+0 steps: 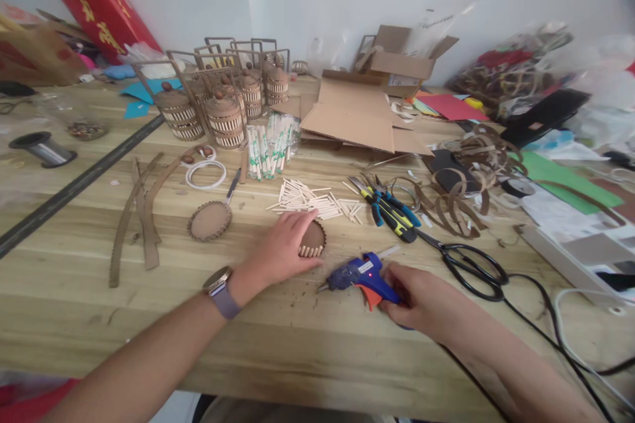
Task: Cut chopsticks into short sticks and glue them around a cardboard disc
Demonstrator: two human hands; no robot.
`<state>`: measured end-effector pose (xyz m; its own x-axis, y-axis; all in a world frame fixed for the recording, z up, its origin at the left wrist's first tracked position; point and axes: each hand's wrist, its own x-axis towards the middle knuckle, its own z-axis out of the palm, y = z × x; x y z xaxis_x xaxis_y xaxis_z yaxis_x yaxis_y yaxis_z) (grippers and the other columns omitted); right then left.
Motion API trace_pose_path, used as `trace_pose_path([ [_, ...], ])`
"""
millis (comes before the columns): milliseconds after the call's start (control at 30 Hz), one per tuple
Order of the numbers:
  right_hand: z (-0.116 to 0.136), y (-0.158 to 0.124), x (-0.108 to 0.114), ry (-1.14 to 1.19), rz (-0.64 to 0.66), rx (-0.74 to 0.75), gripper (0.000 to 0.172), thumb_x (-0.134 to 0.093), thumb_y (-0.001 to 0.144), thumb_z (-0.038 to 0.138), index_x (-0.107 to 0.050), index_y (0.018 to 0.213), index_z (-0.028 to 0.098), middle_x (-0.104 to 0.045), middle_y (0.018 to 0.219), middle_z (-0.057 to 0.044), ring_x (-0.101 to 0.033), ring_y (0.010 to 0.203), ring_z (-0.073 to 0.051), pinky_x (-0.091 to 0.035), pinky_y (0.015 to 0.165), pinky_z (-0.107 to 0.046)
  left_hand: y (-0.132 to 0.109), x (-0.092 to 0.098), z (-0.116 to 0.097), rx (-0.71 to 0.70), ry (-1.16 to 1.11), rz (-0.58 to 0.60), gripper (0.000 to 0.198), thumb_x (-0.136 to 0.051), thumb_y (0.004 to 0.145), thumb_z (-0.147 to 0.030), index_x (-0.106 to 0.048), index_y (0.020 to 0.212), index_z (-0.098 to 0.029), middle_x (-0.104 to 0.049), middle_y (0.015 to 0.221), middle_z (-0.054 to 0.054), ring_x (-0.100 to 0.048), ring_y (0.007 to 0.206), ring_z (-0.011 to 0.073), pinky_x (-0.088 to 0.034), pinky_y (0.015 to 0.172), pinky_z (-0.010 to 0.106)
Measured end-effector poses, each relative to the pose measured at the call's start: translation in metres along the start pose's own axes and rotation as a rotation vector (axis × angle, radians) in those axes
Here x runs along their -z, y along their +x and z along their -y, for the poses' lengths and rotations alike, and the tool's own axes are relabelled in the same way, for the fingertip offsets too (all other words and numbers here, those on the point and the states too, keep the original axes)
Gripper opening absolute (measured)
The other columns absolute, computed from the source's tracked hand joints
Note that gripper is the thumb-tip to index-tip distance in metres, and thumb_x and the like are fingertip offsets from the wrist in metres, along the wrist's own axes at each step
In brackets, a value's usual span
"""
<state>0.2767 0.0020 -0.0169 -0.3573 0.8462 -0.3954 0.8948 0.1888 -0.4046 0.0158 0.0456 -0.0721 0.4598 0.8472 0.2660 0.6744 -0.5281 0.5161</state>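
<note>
My left hand, with a watch on its wrist, curves its thumb and fingers around a small round cardboard piece edged with a corrugated strip. Short wooden sticks stand in a row along its near rim; my hand covers its left part. My right hand grips a blue hot glue gun with an orange trigger, low over the table. Its nozzle points left and sits just below the cardboard piece. A pile of cut wooden sticks lies behind my left hand. Another round corrugated-edged cardboard piece rests to the left.
Pliers, a utility knife and black scissors lie at right, near a cable. Brown strips lie at left. Finished lantern-like models, wrapped chopsticks and cardboard sheets stand or lie at the back.
</note>
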Motion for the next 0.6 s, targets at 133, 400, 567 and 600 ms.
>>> trace_pose_path([
  [133,-0.009,-0.005,-0.004,0.339,-0.117,0.030,0.016,-0.057,0.066,0.023,-0.041,0.066,0.023,-0.042,0.059,0.006,-0.038,0.053,-0.011,-0.031,0.049,-0.024,-0.001,0.000,0.002,-0.021,-0.021,0.005,0.082,-0.075,0.072,-0.034,-0.033,0.140,-0.019,-0.050,0.136,0.015,-0.043,0.127,0.0299,-0.037,0.108,0.049],
  [400,0.001,0.001,-0.009,1.108,-0.263,0.090,0.029,-0.066,0.065,0.047,-0.051,0.074,0.023,-0.053,0.070,-0.002,-0.054,0.065,-0.020,-0.048,0.061,-0.034,-0.001,-0.003,0.006,0.002,-0.070,0.040,0.081,-0.072,0.072,-0.035,-0.032,0.141,-0.020,-0.048,0.139,0.014,-0.042,0.129,0.0303,-0.034,0.109,0.050],
  [567,0.007,0.028,-0.010,1.174,-0.103,0.129,0.031,-0.067,0.065,0.048,-0.051,0.067,0.022,-0.054,0.067,-0.001,-0.053,0.061,-0.017,-0.047,0.059,-0.032,-0.001,-0.003,0.005,-0.008,-0.063,0.031,0.080,-0.073,0.072,-0.032,-0.033,0.140,-0.021,-0.050,0.136,0.014,-0.042,0.128,0.0305,-0.035,0.108,0.051],
  [600,0.004,0.030,-0.012,1.128,-0.119,0.103,0.031,-0.069,0.066,0.049,-0.054,0.069,0.021,-0.057,0.068,-0.002,-0.055,0.063,-0.018,-0.047,0.060,-0.031,-0.001,-0.003,0.005,-0.007,-0.061,0.032,0.080,-0.073,0.072,-0.031,-0.034,0.140,-0.021,-0.050,0.136,0.014,-0.042,0.128,0.0305,-0.035,0.108,0.051],
])
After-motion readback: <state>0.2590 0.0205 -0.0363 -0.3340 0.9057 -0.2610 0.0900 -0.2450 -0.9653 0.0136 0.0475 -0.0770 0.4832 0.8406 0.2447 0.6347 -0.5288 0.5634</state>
